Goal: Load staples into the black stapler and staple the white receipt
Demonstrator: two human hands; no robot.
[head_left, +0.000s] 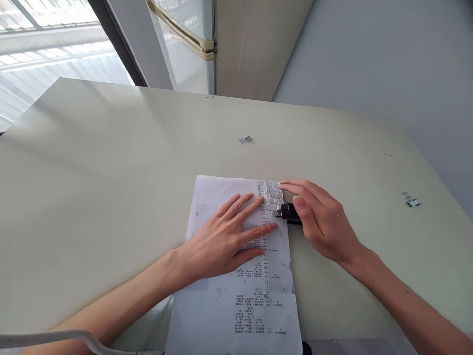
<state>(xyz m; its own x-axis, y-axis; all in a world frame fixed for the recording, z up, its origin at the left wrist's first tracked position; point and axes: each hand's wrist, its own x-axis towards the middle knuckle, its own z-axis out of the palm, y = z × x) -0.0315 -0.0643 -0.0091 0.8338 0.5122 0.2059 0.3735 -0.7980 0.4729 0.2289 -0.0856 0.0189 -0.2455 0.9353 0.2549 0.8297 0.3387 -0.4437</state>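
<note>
Printed sheets of paper (258, 315) lie on the pale table, with rows of many staples (271, 195) near their upper right corner. My left hand (232, 234) rests flat on the paper, its fingers spread. A black stapler (290, 212) reaches over the paper's right edge, its metal tip on the sheet just below the staple rows. Over the stapler is my right hand (325, 217), fingers stretched toward the paper's corner and thumb beside the stapler's top. Most of the stapler's body is hidden by that hand.
Small staple strips (246, 140) lie beyond the paper, and more strips (413, 202) are at the right of the table (111, 162). A white cable (74, 335) crosses the lower left. A fridge (188, 59) stands behind the table's far edge.
</note>
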